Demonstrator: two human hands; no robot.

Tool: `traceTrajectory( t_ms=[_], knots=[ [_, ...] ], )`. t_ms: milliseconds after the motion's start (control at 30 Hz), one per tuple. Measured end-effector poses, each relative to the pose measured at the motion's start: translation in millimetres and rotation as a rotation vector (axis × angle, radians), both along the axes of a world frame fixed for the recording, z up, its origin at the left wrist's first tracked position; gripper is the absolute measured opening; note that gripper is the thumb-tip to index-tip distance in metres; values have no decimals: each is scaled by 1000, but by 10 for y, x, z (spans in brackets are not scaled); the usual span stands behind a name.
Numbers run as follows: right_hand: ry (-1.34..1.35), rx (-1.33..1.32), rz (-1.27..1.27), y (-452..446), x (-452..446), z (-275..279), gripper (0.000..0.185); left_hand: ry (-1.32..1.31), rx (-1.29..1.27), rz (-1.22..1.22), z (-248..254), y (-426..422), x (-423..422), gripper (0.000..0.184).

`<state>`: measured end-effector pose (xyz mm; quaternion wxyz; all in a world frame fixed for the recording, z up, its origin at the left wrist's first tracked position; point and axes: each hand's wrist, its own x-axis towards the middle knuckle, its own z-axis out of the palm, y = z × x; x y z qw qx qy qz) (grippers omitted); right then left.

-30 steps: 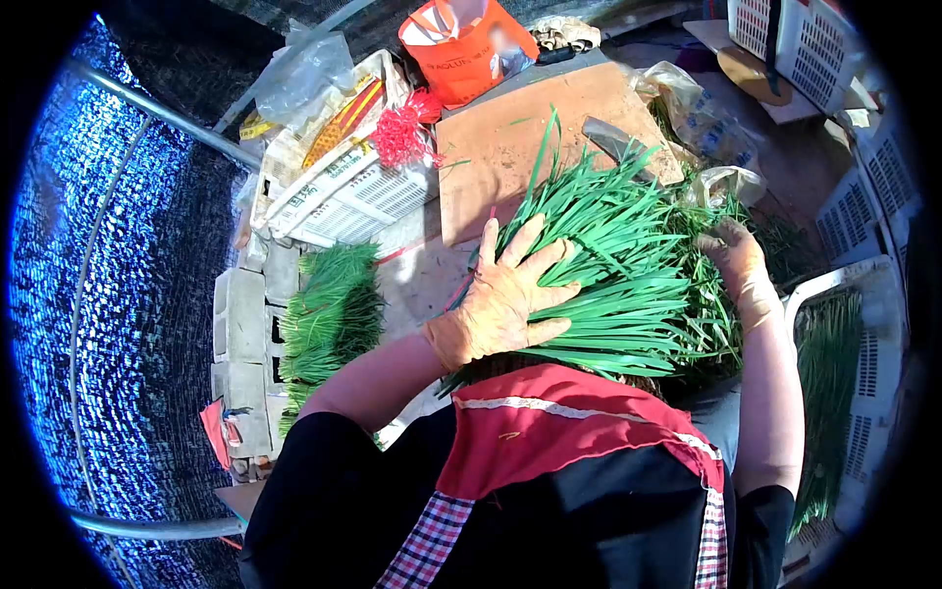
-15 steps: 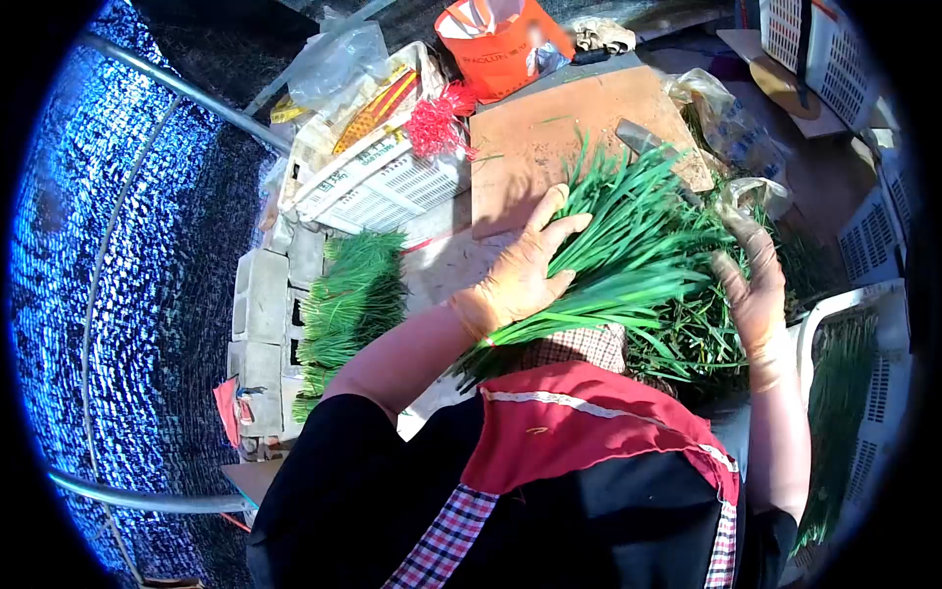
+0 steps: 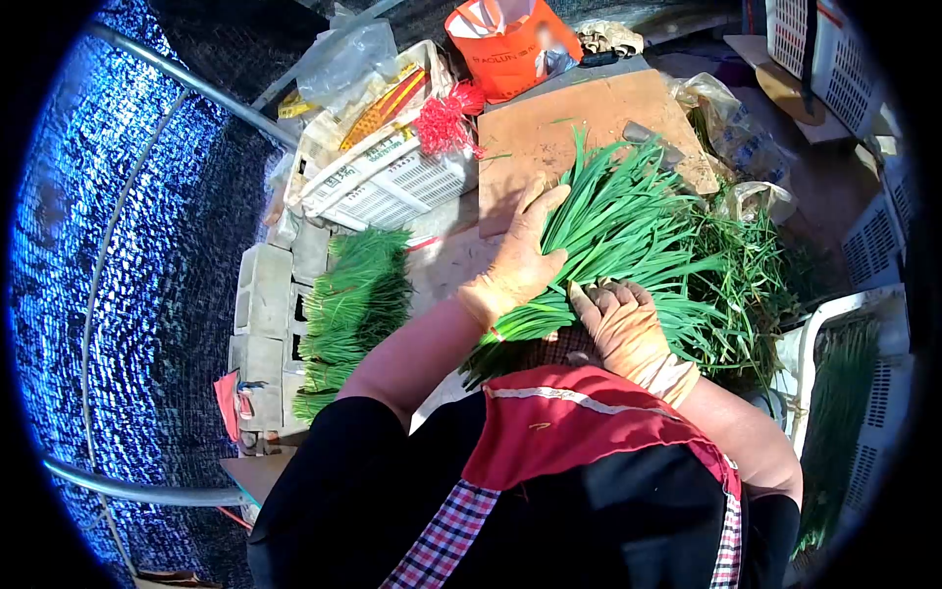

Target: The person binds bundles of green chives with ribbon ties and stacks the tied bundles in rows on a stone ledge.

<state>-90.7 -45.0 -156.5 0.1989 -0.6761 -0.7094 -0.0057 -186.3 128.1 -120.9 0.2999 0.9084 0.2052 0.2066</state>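
A large bunch of long, flat green leaves, looking like garlic chives (image 3: 628,211), lies across my lap, its tips fanned up and to the right. A reddish band circles it near the stem end. My left hand (image 3: 522,253), in a thin glove, clasps the bunch from its left side, thumb across the leaves. From below right, my right hand (image 3: 628,329), also gloved, curls its fingers onto the bunch; some fingertips are hidden among the leaves. A heap of loose, tangled greens (image 3: 746,285) sits just right of the bunch.
Stacked chive bunches (image 3: 355,309) lie at left beside concrete blocks (image 3: 263,294). Ahead stands a brown board (image 3: 579,108) with a blade on it. A white crate (image 3: 397,191) with red ties (image 3: 448,118), an orange bag (image 3: 510,54) and a right-hand crate (image 3: 868,412) surround me.
My right hand has moved left and down from beside the loose greens onto the bunch. My left hand stays at the bunch's left side, its fingers drawn closer together.
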Motion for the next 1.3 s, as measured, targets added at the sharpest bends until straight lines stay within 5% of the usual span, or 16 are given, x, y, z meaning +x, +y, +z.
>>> traceTrajectory(
  t_ms=[133, 200, 233, 267, 367, 600, 667, 733, 867, 1133, 1300],
  knots=[
    [52, 16, -4, 4, 12, 53, 78, -15, 10, -24, 32, -20, -24, 73],
    [569, 12, -66, -9, 86, 139, 68, 35, 40, 3, 120, -88, -18, 72],
    [757, 241, -110, 71, 55, 132, 61, 10, 45, -13, 110, -100, -30, 72],
    [953, 43, -265, 86, 132, 185, 50, -13, 50, -31, 96, -105, -31, 72],
    [981, 122, -362, 271, 299, -300, 30, -19, 44, -36, 31, -95, 5, 73],
    [1185, -28, -636, 414, 453, -183, 30, -51, -24, -75, 20, -108, 29, 73],
    [1154, -4, -610, 472, 502, -323, 32, -42, -22, -64, 30, -115, 44, 74],
    [843, 127, -637, 469, 481, -236, 41, -7, -23, -41, 46, -120, 54, 75],
    [809, 34, -726, 441, 434, -31, 50, -41, -32, -68, 24, -101, 47, 75],
    [1000, 53, -584, 499, 521, -239, 58, -7, -24, -63, 31, -86, 51, 76],
    [1100, 29, -533, 504, 533, -244, 44, -101, -110, -91, -49, -68, 57, 76]
  ],
)
